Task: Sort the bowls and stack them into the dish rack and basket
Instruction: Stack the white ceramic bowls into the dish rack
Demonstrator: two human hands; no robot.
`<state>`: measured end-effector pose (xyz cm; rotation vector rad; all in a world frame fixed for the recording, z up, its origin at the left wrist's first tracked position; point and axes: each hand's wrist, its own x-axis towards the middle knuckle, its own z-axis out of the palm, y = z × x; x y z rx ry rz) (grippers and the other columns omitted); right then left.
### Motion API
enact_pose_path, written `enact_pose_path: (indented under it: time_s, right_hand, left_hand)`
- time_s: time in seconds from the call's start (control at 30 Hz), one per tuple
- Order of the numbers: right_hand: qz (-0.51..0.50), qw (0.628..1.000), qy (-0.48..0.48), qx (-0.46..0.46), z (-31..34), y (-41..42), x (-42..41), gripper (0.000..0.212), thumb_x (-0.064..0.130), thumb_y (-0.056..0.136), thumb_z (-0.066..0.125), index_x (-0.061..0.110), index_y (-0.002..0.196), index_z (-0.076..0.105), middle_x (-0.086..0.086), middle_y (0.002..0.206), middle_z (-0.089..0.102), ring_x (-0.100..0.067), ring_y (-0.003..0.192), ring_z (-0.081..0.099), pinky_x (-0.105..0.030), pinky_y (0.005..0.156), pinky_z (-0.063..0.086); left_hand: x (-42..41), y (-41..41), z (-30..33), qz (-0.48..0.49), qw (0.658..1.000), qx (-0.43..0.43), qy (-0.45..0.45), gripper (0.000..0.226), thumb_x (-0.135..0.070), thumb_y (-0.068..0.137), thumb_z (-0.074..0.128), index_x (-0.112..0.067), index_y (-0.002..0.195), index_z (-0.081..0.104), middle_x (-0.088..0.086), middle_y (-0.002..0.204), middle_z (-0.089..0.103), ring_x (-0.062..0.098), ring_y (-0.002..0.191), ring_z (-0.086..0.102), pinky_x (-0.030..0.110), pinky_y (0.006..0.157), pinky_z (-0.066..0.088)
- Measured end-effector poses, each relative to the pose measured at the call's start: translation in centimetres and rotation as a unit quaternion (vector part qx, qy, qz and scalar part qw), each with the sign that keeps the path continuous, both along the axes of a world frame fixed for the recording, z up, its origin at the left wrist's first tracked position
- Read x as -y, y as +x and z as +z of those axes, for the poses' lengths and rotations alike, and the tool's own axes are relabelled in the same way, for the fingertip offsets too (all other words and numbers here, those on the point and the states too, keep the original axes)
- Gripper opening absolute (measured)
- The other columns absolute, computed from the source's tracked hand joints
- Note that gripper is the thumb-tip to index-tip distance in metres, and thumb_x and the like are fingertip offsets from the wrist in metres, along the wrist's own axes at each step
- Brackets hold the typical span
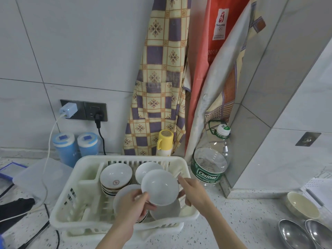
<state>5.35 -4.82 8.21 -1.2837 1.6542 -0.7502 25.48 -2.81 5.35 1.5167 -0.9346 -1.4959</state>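
A white plastic dish rack [75, 178] stands on the counter in front of me. Both hands hold a white bowl [159, 186] tilted above the rack's right side. My left hand [133, 205] pinches its lower left rim. My right hand [193, 191] grips its right rim. Inside the rack a stack of bowls with a red emblem [115, 177] leans at the middle. Another white bowl [145, 168] sits behind the held one, and white dishes [167, 211] lie beneath it. A cream bowl [301, 204] and two steel bowls [294, 234] rest on the counter at the right.
A large water bottle [210, 159] stands right of the rack, a yellow flask [164, 142] behind it. Two blue canisters [75, 146] and a clear lid [43, 177] sit at the left. Cables [48, 141] run from the wall socket. Aprons hang on the wall.
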Motion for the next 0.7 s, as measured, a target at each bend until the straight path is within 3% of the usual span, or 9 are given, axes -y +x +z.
enact_pose_path:
  time_s: [0.13,0.2,0.33,0.47,0.6,0.7]
  right_hand:
    - [0.014,0.988,-0.043,-0.147,-0.9,-0.6,-0.3,0.018,0.013,0.084,0.052,0.004,0.072,0.062,0.004,0.055,0.055,-0.012,0.048,0.042,-0.023,0.049,0.031]
    - [0.004,0.985,-0.038,-0.168,-1.1,-0.8,-0.1,0.020,0.008,0.081,0.049,0.009,0.061,0.051,0.005,0.049,0.053,-0.011,0.044,0.043,-0.021,0.045,0.029]
    - [0.006,0.966,0.000,-0.257,-1.2,-1.0,0.4,0.013,0.009,0.081,0.045,0.007,0.070,0.051,-0.019,0.078,0.070,-0.020,0.057,0.048,-0.026,0.053,0.036]
    - [0.039,0.947,0.052,-0.314,-1.1,-0.8,0.7,0.015,0.009,0.080,0.042,0.008,0.079,0.057,-0.012,0.087,0.073,-0.022,0.066,0.054,-0.026,0.057,0.043]
    - [0.050,0.944,0.092,-0.314,-1.1,-0.3,1.0,0.014,0.004,0.077,0.042,0.014,0.070,0.048,-0.008,0.083,0.072,-0.017,0.061,0.053,-0.024,0.048,0.037]
    - [0.033,0.948,0.112,-0.296,-1.2,0.0,1.0,0.022,0.003,0.078,0.042,0.006,0.089,0.062,-0.010,0.084,0.072,-0.019,0.068,0.062,-0.025,0.057,0.046]
  left_hand:
    - [0.1,-1.9,-0.5,-0.020,1.000,0.016,0.003,0.013,-0.011,0.084,0.054,-0.005,0.087,0.065,0.016,0.066,0.074,0.014,0.037,0.035,0.016,0.038,0.028]
    - [0.1,-2.7,-0.8,-0.031,0.999,0.011,0.002,0.013,-0.012,0.086,0.055,-0.007,0.092,0.065,0.014,0.067,0.075,0.012,0.036,0.040,0.017,0.037,0.031]
    - [-0.5,-3.8,-1.9,-0.034,0.999,0.001,0.006,0.024,-0.017,0.092,0.058,-0.027,0.110,0.046,0.007,0.069,0.077,0.009,0.038,0.050,0.019,0.038,0.035]
    - [-1.1,-3.9,-2.1,-0.057,0.998,-0.014,0.030,0.028,-0.015,0.091,0.056,-0.031,0.111,0.046,0.004,0.073,0.078,0.013,0.040,0.053,0.019,0.038,0.033]
    - [-1.7,-4.0,-1.4,-0.078,0.996,-0.021,0.026,0.017,-0.020,0.091,0.056,-0.035,0.099,0.051,-0.002,0.074,0.078,0.012,0.044,0.055,0.018,0.038,0.033]
    - [-2.2,-4.1,-1.3,-0.079,0.996,-0.029,0.030,0.015,-0.023,0.092,0.057,-0.034,0.100,0.051,0.002,0.090,0.073,0.014,0.051,0.063,0.021,0.040,0.037]
